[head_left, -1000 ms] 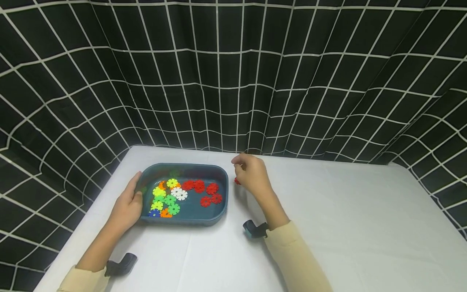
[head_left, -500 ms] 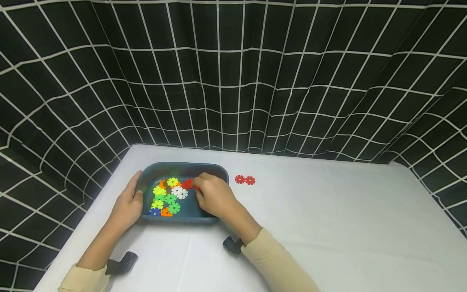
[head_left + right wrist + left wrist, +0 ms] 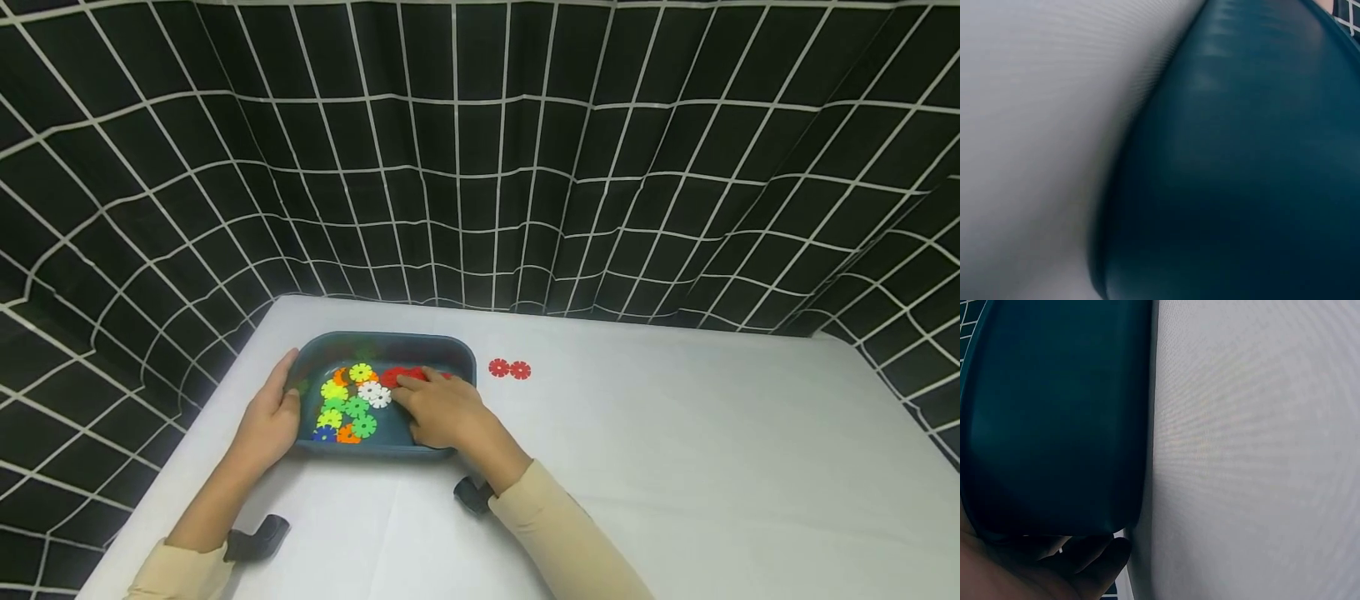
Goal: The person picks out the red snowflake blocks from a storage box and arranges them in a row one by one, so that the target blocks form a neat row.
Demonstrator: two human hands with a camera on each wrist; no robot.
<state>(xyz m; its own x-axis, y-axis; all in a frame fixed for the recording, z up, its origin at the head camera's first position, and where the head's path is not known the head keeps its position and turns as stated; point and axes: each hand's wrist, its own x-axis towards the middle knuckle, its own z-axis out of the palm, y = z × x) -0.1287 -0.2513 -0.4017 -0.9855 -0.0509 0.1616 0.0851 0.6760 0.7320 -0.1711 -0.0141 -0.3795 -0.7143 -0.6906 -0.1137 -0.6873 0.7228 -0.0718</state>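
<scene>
My left hand grips the left end of a dark teal plastic tray, thumb at the rim. In the left wrist view its fingers curl by the tray's outer wall. My right hand is inside the tray's right half, fingers spread over red notched plastic discs; its thumb is hidden. White discs lie just left of its fingertips, with green discs, yellow discs and others farther left. The right wrist view shows only the tray's side and the cloth.
Two red discs lie side by side on the white tablecloth, just right of the tray. A black curtain with white grid lines stands behind the table. A dark wrist mount juts from the left wrist.
My right hand moved left from beside the red discs on the table into the tray; since then its fingers have spread over the red discs there. My left hand stays on the tray.
</scene>
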